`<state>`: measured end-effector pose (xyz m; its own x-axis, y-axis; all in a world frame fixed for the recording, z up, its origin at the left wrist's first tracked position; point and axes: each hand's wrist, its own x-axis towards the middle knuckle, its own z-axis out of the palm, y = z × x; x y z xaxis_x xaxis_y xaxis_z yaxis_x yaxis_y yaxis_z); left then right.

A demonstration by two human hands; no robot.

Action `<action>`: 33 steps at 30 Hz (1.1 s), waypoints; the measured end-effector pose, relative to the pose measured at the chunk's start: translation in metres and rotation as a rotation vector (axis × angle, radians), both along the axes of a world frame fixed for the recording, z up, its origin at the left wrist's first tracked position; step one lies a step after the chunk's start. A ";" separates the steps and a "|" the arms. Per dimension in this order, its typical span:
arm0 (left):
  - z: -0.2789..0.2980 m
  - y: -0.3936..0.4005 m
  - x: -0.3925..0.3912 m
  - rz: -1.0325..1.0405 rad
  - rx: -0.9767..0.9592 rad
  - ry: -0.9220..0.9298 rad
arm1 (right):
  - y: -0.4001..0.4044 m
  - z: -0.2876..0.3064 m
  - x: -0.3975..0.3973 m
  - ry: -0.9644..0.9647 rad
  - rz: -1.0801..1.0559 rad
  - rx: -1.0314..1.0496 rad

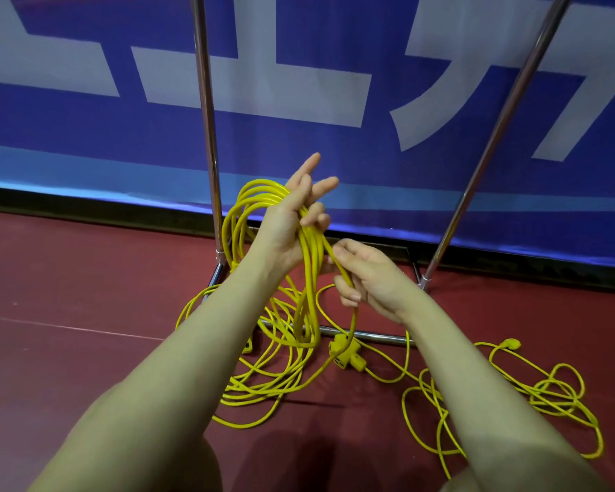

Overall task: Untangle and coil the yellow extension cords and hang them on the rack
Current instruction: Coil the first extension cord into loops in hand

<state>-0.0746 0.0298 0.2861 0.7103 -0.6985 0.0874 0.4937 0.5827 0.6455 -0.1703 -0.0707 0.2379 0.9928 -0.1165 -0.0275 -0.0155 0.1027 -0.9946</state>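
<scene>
In the middle of the frame my left hand (292, 221) is raised with a bundle of yellow cord loops (260, 207) draped over the palm. The index and middle fingers stick out nearly straight toward the upper right, while the ring and little fingers curl down over the strands and keep them against the palm. The loops arch up behind the hand and hang down past the wrist toward the floor.

Just below and to the right, my right hand (366, 278) pinches a single strand of the same cord (352, 314) between thumb and curled fingers; that strand runs up into the bundle in the left hand and drops in a long loop beneath the right hand. The two hands are close, almost touching.

On the red floor (68, 278) below the hands lies a loose pile of yellow cord coils (263, 381), partly hidden by my left forearm. Right of it, near the centre bottom, sits a yellow multi-outlet socket block (347, 355), just in front of the rack's low crossbar (377, 336). A second tangle of yellow cord (547, 395) spreads across the lower right, with a yellow plug (511, 344) at its upper edge.

The chrome rack has two uprights: one (206, 129) rises left of centre, directly behind the held loops, the other (494, 136) leans across the upper right. Behind them hangs a blue banner (86, 136) with large white lettering.
</scene>
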 end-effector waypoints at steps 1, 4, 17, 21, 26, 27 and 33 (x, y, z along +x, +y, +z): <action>-0.001 0.000 0.003 0.002 -0.002 -0.002 | -0.001 -0.002 -0.001 0.040 0.000 -0.050; -0.002 0.004 0.015 0.020 -0.042 0.042 | -0.008 -0.006 -0.007 0.132 -0.001 -0.135; -0.014 0.016 0.017 -0.240 0.430 -0.315 | -0.041 -0.014 -0.016 0.196 -0.420 0.011; -0.022 0.017 0.013 -0.341 0.620 -0.542 | -0.040 0.014 -0.017 0.131 -0.428 0.379; -0.030 0.008 0.001 -0.583 0.718 -0.527 | -0.032 0.037 -0.018 0.056 -0.416 0.650; -0.034 0.006 -0.001 -0.620 0.719 -0.531 | -0.030 0.038 -0.017 0.046 -0.413 0.678; -0.044 0.000 -0.009 -0.750 0.660 -0.850 | -0.030 0.040 -0.013 -0.014 -0.483 0.801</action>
